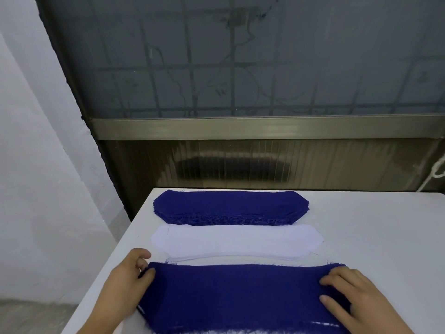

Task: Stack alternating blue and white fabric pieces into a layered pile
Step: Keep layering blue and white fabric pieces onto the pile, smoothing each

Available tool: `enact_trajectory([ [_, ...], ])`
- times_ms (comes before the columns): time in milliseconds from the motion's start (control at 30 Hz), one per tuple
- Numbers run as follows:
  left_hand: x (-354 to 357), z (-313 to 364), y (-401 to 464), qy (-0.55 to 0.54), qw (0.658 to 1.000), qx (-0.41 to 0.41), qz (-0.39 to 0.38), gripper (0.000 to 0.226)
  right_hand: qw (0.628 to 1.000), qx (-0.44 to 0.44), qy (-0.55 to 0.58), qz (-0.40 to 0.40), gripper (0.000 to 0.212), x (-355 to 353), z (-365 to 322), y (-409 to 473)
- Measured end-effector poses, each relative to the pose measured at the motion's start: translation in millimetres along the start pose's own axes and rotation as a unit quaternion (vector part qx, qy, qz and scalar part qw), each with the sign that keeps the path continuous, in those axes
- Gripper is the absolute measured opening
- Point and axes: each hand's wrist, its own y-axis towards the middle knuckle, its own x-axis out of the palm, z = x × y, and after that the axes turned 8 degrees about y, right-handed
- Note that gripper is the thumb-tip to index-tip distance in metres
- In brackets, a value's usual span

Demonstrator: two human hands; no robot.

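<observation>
1. A white desk (361, 225) carries three lots of fabric, laid in rows from far to near.
2. Farthest is a blue stack (230, 207), many layers thick, with frayed threads along its near edge and clipped corners.
3. Just in front of it lies a white stack (237, 242), same long shape, its far edge touching or nearly touching the blue stack's fringe.
4. Nearest the person is a blue piece (236, 297), spread flat. A thin strip of white shows along its far edge and more white shows under its near edge at the bottom of the view, so it lies on top of white fabric.
5. The left hand (125, 288) is at the blue piece's left end. Its thumb lies on top of the cloth at the corner and its fingers (142, 257) are curled beside the edge, seemingly pinching the corner.
6. The right hand (354, 295) rests on the blue piece's right end, fingers nearly straight and slightly spread, pressing the cloth flat.
7. Behind the desk is a frosted window (240, 56) with bars showing through and a metal sill; a pale wall (36, 165) is to the left.
</observation>
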Motion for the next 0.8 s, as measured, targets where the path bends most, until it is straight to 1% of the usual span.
enact_trajectory([
  [33, -2, 3, 0, -0.019, 1.000, -0.002, -0.011, 0.028, 1.000, -0.004, -0.014, 0.002, 0.016, -1, 0, 0],
  [67, -4, 5, 0, -0.019, 0.999, 0.010, -0.024, 0.028, 1.000, 0.003, -0.025, -0.008, 0.015, -1, 0, 1],
  [100, -6, 8, 0, -0.008, 0.999, 0.032, -0.037, 0.028, 0.999, 0.008, -0.027, -0.017, 0.027, 0, 1, 0],
  [133, -8, 10, -1, 0.003, 0.997, 0.055, -0.046, 0.031, 0.999, 0.013, -0.027, -0.025, 0.033, 0, 0, 0],
  [167, -10, 12, -1, 0.008, 0.996, 0.076, -0.053, 0.036, 0.999, 0.013, -0.032, -0.024, 0.034, 0, 0, 1],
  [233, -12, 13, -3, 0.013, 0.992, 0.116, -0.057, 0.042, 0.999, 0.001, -0.034, -0.019, 0.023, -1, -1, 1],
  [300, -14, 13, -4, 0.024, 0.989, 0.135, -0.058, 0.046, 0.999, 0.002, -0.027, -0.023, 0.018, -1, 0, 1],
  [400, -17, 11, -4, 0.067, 0.981, 0.160, -0.091, 0.042, 0.999, 0.014, -0.015, -0.025, 0.030, -1, 0, 0],
  [500, -19, 10, -2, 0.095, 0.969, 0.191, -0.125, 0.038, 0.999, 0.019, -0.015, -0.023, 0.032, -1, -1, 1],
  [567, -19, 11, -1, 0.109, 0.966, 0.191, -0.134, 0.034, 0.999, 0.021, -0.018, -0.018, 0.033, 0, 0, 0],
  [700, -19, 9, 1, 0.098, 0.977, 0.149, -0.115, 0.031, 1.000, 0.017, -0.012, -0.013, 0.040, 0, -1, -1],
  [733, -18, 7, 2, 0.097, 0.980, 0.137, -0.106, 0.031, 1.000, 0.019, -0.012, -0.013, 0.035, -2, -2, 0],
  [767, -18, 5, 3, 0.098, 0.983, 0.122, -0.101, 0.031, 1.000, 0.016, -0.017, -0.012, 0.023, -3, -2, 0],
  [800, -19, 4, 4, 0.101, 0.984, 0.103, -0.100, 0.029, 0.999, 0.016, -0.024, -0.017, 0.016, -3, -1, -1],
])
